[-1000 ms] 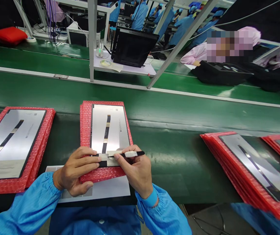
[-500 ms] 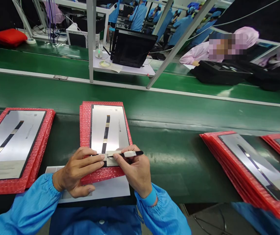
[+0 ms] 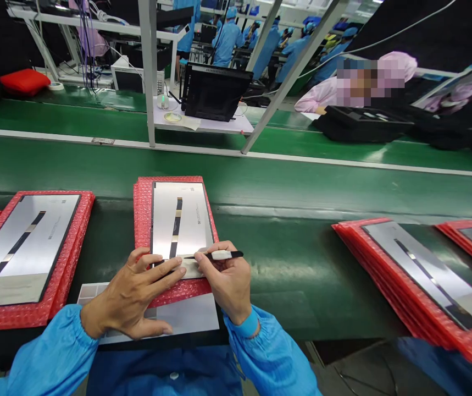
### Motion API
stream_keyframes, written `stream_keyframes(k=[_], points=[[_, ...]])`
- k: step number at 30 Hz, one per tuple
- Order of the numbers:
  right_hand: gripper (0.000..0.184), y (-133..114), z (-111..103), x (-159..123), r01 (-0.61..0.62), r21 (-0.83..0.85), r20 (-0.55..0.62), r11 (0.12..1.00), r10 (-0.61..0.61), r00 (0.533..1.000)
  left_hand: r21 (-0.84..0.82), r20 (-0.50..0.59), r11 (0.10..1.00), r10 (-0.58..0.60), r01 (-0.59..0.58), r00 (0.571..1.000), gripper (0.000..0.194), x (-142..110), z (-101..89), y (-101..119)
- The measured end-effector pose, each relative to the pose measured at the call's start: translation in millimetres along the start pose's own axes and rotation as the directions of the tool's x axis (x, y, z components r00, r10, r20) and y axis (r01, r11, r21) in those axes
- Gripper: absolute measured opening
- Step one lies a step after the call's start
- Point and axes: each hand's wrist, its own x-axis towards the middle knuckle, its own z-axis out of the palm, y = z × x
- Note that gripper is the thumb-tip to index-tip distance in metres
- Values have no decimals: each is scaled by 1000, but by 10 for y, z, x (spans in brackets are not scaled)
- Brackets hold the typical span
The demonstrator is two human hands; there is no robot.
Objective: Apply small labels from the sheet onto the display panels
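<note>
A silver display panel [image 3: 186, 220] with a black flex cable [image 3: 176, 225] lies on a stack of red bubble-wrap sheets [image 3: 143, 220] in front of me. My left hand [image 3: 134, 291] is open, its fingers stretched over the panel's lower end and the thumb apart below. Its fingertips rest near the cable's lower end and cover part of it. In my right hand [image 3: 231, 280] is a pair of black tweezers [image 3: 223, 255] with a white middle, gripped like a pen. Their thin tip points left at the panel's lower strip, close to my left fingertips.
Under the stack lies a grey-white sheet [image 3: 186, 316]. Another panel on red bubble wrap [image 3: 25, 247] sits at left, and stacked panels [image 3: 429, 275] stand at right. Beyond the green bench are metal posts [image 3: 148, 71], a black monitor [image 3: 215, 91] and a person in pink [image 3: 322, 99].
My left hand has slid right, its fingertips now farther over the panel's lower strip. The right hand still holds the tweezers in nearly the same place. The whole view has shifted slightly.
</note>
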Motion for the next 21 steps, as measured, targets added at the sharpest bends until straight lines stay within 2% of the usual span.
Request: stream_keyframes(k=[5,15,21], points=[[27,25,14,-8,24,13,-25,1000,-23,999,50,35,998,-24,23,999,98,-23,-20,104],[28,18,21,11,53,27,-29,998,-52,998,-61,102,998,-19,25,995,89,-165,-7,52],[28,10,11,9,58,46,-27,997,-57,998,-140,-6,990,-35,34,999,86,-274,77,22]])
